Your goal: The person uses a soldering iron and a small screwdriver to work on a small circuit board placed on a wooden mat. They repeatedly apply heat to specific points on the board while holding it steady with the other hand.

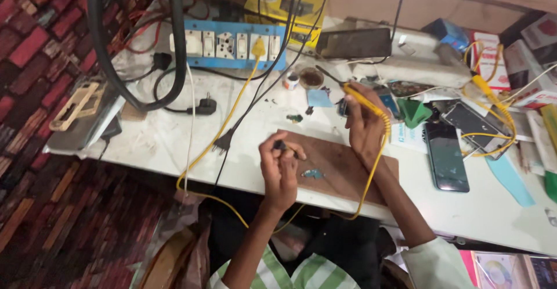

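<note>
My right grip is closed round the yellow soldering iron, light, stiff and best held by its insulated handle, while my left grip pinches a small dark part above the wooden board, tiny, probably fragile.

The small dark item pinched in the left hand is too small to identify.
</note>
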